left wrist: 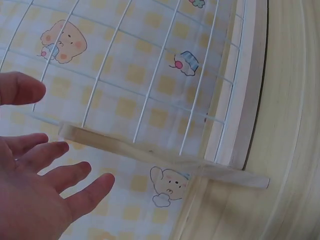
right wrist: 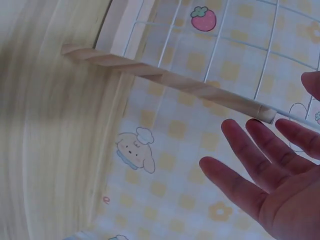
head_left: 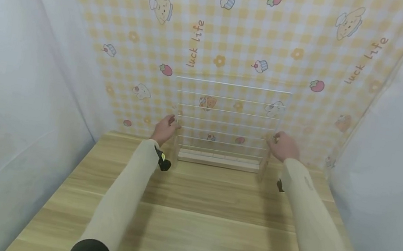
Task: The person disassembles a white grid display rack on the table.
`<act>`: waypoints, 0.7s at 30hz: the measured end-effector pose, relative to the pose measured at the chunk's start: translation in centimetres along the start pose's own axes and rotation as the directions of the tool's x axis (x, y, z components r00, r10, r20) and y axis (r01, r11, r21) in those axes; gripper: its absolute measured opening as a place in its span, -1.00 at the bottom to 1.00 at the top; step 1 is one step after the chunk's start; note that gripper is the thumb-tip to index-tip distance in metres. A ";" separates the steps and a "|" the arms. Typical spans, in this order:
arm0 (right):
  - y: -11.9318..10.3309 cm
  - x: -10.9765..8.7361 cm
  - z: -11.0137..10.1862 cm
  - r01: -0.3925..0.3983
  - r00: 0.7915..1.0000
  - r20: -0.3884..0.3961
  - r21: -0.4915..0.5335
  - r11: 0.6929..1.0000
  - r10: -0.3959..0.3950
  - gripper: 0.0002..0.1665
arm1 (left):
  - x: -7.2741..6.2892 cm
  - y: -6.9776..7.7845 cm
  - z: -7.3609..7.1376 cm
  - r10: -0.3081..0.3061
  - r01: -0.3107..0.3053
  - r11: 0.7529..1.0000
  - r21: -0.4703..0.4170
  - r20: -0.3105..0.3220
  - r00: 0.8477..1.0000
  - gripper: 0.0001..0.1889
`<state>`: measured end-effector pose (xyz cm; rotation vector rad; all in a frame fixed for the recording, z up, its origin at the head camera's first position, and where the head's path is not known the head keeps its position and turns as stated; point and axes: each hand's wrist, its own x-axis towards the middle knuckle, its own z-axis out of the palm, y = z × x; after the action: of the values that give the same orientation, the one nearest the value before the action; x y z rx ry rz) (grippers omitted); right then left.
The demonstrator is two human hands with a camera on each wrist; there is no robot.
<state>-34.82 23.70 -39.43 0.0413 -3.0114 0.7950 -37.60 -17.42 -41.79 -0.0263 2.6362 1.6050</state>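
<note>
Left fingers [left wrist: 92, 197] and right fingers [right wrist: 232, 187] spread loose, nothing gripped: rack [head_left: 218, 162] could be tipped on worktop [head_left: 203, 237] if bumped unevenly.

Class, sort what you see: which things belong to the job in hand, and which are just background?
Job in hand:
- wire rack with wooden base
- left hand, at its left side
- right hand, at its right

Just background:
- checked cloth
- wooden table
- white sheets

The left arm [head_left: 124, 197] reaches up from the lower left of the head view, the right arm [head_left: 316, 229] from the lower right. Near mid-frame, the left hand [head_left: 165, 129] and right hand [head_left: 285, 147] sit level, fingers [left wrist: 91, 196] spread, thumbs [left wrist: 22, 89] apart.
</note>
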 end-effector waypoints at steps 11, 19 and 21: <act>-0.6 -0.3 0.6 -0.009 0.999 -0.050 0.106 0.994 0.015 -0.33 | 0.5 -0.1 0.4 -0.001 0.001 0.995 0.101 0.004 1.000 -0.31; 0.2 0.0 1.6 -0.014 0.994 -0.104 0.152 0.988 0.030 -0.34 | 0.3 -0.3 0.3 0.023 -0.021 0.990 0.140 -0.014 1.000 -0.39; 0.5 0.1 1.8 -0.010 0.994 -0.106 0.160 0.987 0.027 -0.34 | 0.3 -0.3 0.2 0.023 -0.021 0.991 0.133 -0.016 1.000 -0.41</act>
<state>-35.02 23.26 -41.30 -0.0263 -2.8456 1.0032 -37.86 -17.35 -42.18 -0.0063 2.7596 1.4386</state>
